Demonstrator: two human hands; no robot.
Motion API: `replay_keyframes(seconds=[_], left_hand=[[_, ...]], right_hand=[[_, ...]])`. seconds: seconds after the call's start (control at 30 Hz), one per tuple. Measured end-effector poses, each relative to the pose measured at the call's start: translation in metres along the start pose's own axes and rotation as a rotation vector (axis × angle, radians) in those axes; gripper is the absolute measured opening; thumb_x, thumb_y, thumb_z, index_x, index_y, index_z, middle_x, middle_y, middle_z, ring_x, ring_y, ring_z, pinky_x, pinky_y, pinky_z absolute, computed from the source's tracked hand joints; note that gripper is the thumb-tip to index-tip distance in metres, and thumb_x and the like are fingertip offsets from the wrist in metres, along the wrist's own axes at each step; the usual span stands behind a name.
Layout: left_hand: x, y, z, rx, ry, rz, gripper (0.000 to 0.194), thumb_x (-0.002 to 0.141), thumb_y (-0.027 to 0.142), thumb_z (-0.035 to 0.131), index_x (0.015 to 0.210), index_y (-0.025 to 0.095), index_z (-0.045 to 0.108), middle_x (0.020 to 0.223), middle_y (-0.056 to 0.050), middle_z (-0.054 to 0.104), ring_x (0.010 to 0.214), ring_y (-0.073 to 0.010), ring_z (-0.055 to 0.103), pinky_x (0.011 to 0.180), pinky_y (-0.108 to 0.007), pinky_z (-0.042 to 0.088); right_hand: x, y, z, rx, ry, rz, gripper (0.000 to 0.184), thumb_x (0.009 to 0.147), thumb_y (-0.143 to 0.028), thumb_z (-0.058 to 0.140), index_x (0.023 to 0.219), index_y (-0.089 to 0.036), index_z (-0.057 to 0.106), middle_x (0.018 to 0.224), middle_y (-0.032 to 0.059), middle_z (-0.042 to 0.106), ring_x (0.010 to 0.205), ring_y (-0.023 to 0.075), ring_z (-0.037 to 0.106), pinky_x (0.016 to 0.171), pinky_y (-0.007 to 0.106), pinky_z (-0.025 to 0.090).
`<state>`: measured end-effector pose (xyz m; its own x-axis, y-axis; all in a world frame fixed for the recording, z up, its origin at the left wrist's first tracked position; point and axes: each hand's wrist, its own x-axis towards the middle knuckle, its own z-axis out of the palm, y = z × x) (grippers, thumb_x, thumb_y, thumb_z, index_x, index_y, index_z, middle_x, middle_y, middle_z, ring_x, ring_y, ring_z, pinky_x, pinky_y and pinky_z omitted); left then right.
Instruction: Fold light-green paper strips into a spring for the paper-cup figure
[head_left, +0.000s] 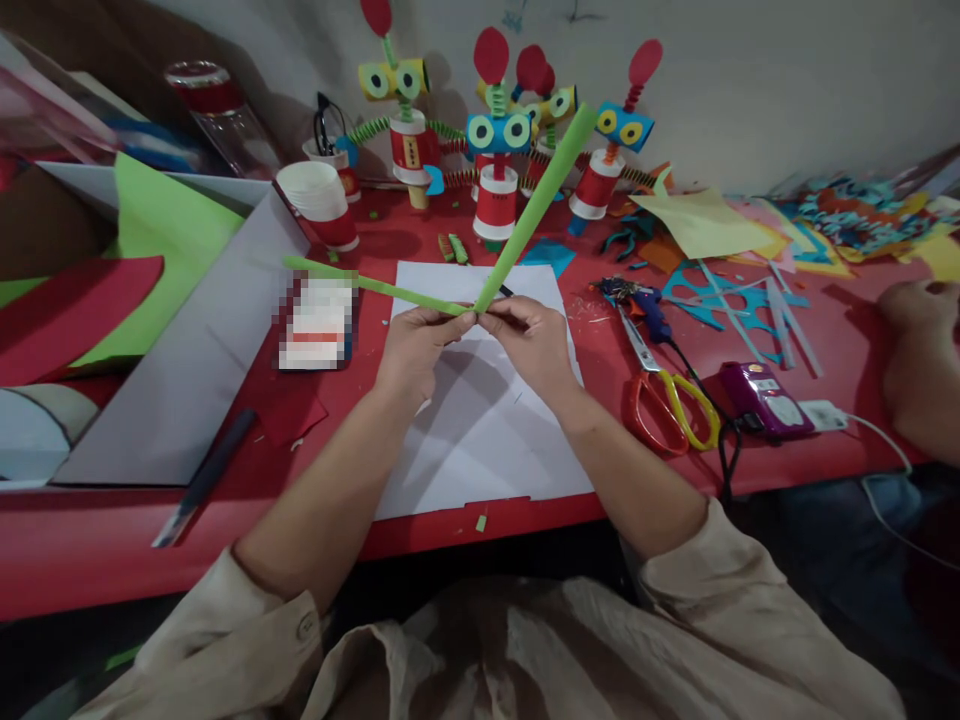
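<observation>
Two long green paper strips meet at my fingertips over a sheet of white paper [487, 420]. One green paper strip [536, 205] rises up and to the right, while the other green strip [390, 290] runs off to the left. My left hand [412, 350] pinches the joined ends from the left. From the right, my right hand [532, 345] pinches them at the same spot, fingertips almost touching the left ones. How the ends overlap is hidden by my fingers. Behind the hands, two small folded green pieces [457, 248] lie on the red table [382, 240].
Several paper-cup figures [495, 200] stand along the wall. Scissors [664, 400], a glue gun [645, 305] and a purple device [765, 400] with a cable lie right. Stacked paper cups [319, 205], a phone [319, 320], a cutter [206, 475] and a box [187, 360] are left. Another person's arm [922, 370] rests far right.
</observation>
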<state>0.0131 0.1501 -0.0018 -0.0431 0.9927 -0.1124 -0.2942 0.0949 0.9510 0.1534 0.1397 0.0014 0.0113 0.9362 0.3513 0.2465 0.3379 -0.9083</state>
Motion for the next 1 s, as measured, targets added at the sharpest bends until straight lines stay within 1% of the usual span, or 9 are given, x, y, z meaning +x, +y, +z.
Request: replay_keyframes(seconds=[0.1, 0.2, 0.3, 0.37, 0.47, 0.57, 0.7, 0.83, 1.0], left_hand=[[-0.0012, 0.0008, 0.0005, 0.000, -0.014, 0.024, 0.017, 0.052, 0.020, 0.082, 0.065, 0.018, 0.072, 0.065, 0.001, 0.064, 0.061, -0.0100, 0.051, 0.064, -0.026, 0.041], [-0.0027, 0.0016, 0.0007, 0.002, -0.028, 0.035, 0.014, 0.054, 0.018, 0.081, 0.065, 0.018, 0.072, 0.066, 0.001, 0.065, 0.064, -0.0111, 0.054, 0.066, -0.026, 0.043], [-0.0038, 0.0011, 0.0002, 0.030, -0.062, 0.057, 0.011, 0.059, 0.016, 0.079, 0.067, 0.018, 0.072, 0.067, 0.000, 0.066, 0.068, -0.0129, 0.058, 0.071, -0.027, 0.045], [-0.0040, 0.0002, -0.0002, 0.036, -0.084, 0.091, 0.009, 0.061, 0.013, 0.077, 0.066, 0.017, 0.072, 0.065, 0.000, 0.066, 0.067, -0.0131, 0.059, 0.070, -0.027, 0.045], [-0.0038, -0.0003, -0.0003, 0.023, -0.072, 0.123, 0.009, 0.062, 0.010, 0.075, 0.063, 0.017, 0.070, 0.064, 0.000, 0.065, 0.065, -0.0127, 0.059, 0.068, -0.027, 0.046], [-0.0038, 0.0007, 0.0004, 0.009, -0.045, 0.100, 0.010, 0.061, 0.008, 0.074, 0.060, 0.017, 0.069, 0.061, 0.000, 0.064, 0.063, -0.0120, 0.058, 0.066, -0.027, 0.045], [-0.0035, 0.0011, 0.0014, -0.071, -0.060, 0.058, 0.009, 0.057, 0.011, 0.076, 0.058, 0.017, 0.070, 0.060, 0.001, 0.064, 0.062, -0.0101, 0.056, 0.065, -0.025, 0.044], [-0.0040, 0.0025, 0.0030, -0.134, -0.052, 0.005, 0.011, 0.057, 0.012, 0.075, 0.057, 0.021, 0.068, 0.061, 0.002, 0.063, 0.064, -0.0116, 0.056, 0.065, -0.025, 0.046], [-0.0069, 0.0091, 0.0046, -0.131, -0.015, 0.009, 0.013, 0.057, 0.010, 0.075, 0.054, 0.020, 0.066, 0.058, 0.002, 0.060, 0.065, -0.0120, 0.057, 0.069, -0.027, 0.048]], right_hand=[[-0.0007, 0.0003, 0.0006, 0.000, 0.022, 0.019, 0.003, 0.078, -0.023, 0.068, 0.077, -0.022, 0.071, 0.083, 0.0018, 0.071, 0.081, 0.0168, 0.065, 0.076, 0.031, 0.052], [-0.0001, 0.0007, 0.0004, 0.031, 0.020, 0.036, 0.003, 0.076, -0.022, 0.069, 0.074, -0.020, 0.068, 0.079, 0.0017, 0.070, 0.077, 0.0161, 0.064, 0.074, 0.030, 0.052], [0.0009, 0.0003, -0.0013, 0.071, -0.003, 0.062, 0.005, 0.074, -0.020, 0.069, 0.071, -0.019, 0.066, 0.076, 0.0010, 0.069, 0.073, 0.0153, 0.063, 0.072, 0.030, 0.052], [0.0015, -0.0009, -0.0027, 0.091, -0.035, 0.080, 0.006, 0.073, -0.021, 0.070, 0.069, -0.019, 0.065, 0.073, 0.0003, 0.068, 0.071, 0.0150, 0.063, 0.070, 0.029, 0.051], [0.0023, -0.0026, -0.0038, 0.111, -0.059, 0.102, 0.011, 0.071, -0.024, 0.072, 0.067, -0.018, 0.064, 0.070, -0.0003, 0.066, 0.068, 0.0147, 0.062, 0.067, 0.029, 0.051], [0.0035, -0.0022, -0.0039, 0.133, -0.065, 0.110, 0.016, 0.071, -0.029, 0.074, 0.066, -0.018, 0.063, 0.067, -0.0011, 0.064, 0.067, 0.0141, 0.060, 0.065, 0.029, 0.050], [0.0059, -0.0007, -0.0045, 0.222, -0.116, 0.119, 0.023, 0.070, -0.038, 0.076, 0.068, -0.019, 0.063, 0.066, -0.0023, 0.062, 0.065, 0.0126, 0.057, 0.066, 0.028, 0.050], [0.0070, -0.0023, -0.0054, 0.261, -0.169, 0.114, 0.028, 0.070, -0.044, 0.076, 0.074, -0.020, 0.064, 0.072, -0.0021, 0.062, 0.071, 0.0129, 0.058, 0.069, 0.028, 0.051], [0.0060, -0.0032, -0.0042, 0.240, -0.165, 0.081, 0.027, 0.072, -0.044, 0.075, 0.079, -0.021, 0.063, 0.076, -0.0017, 0.063, 0.075, 0.0136, 0.059, 0.073, 0.029, 0.052]])
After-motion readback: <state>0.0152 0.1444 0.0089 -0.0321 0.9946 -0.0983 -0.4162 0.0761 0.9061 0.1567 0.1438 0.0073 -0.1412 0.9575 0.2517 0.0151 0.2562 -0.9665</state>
